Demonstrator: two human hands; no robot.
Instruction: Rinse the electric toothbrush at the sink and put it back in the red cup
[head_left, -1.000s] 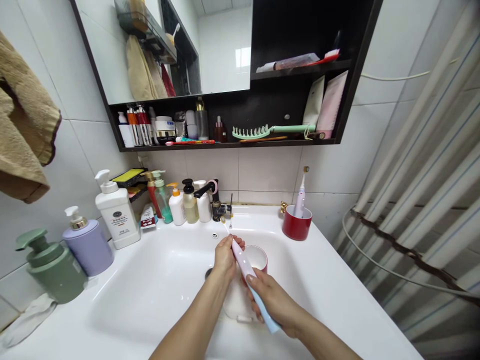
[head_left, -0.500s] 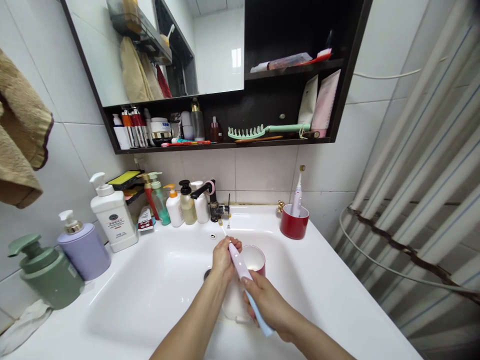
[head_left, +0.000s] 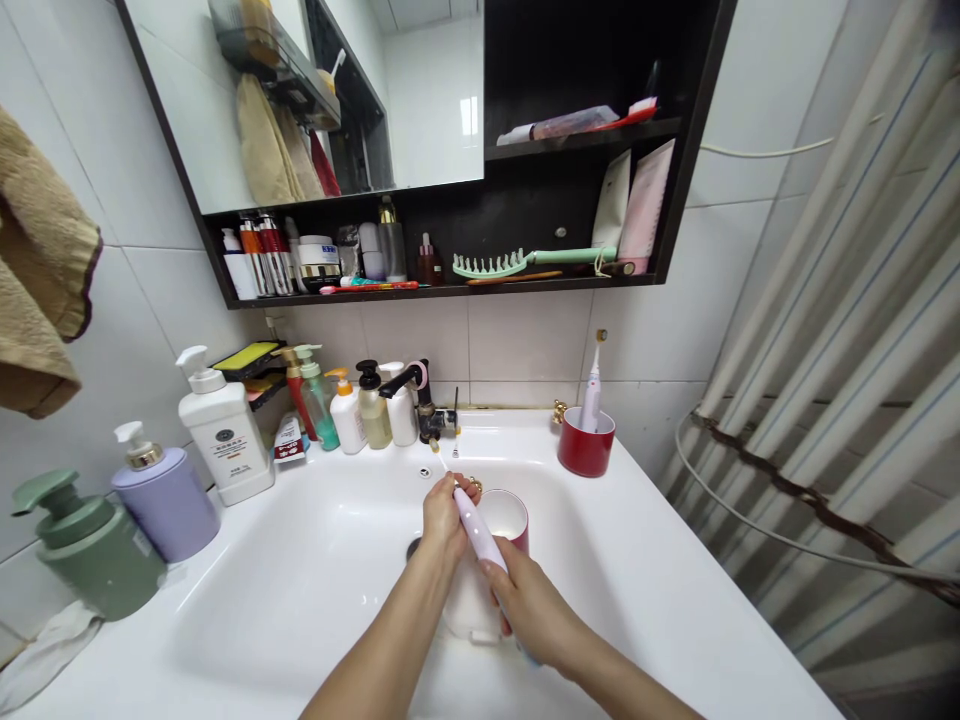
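Observation:
Over the white sink basin (head_left: 315, 560), my right hand (head_left: 529, 605) grips the lower part of a pink electric toothbrush (head_left: 474, 522), which points up and away toward the black faucet (head_left: 414, 388). My left hand (head_left: 442, 515) is closed round the toothbrush's upper end, near its neck. Just behind the brush, a red cup (head_left: 507, 518) with a white inside sits in the basin. A white object lies under my hands, mostly hidden.
A second red cup (head_left: 585, 445) holding another electric toothbrush stands at the sink's back right. Pump bottles (head_left: 225, 425) line the left and back rim. A dark shelf (head_left: 450, 260) with a green comb hangs above. A striped curtain (head_left: 847, 330) is on the right.
The toothbrush has slid forward a little toward the faucet, and my right hand now covers its blue lower end. The view shifted slightly.

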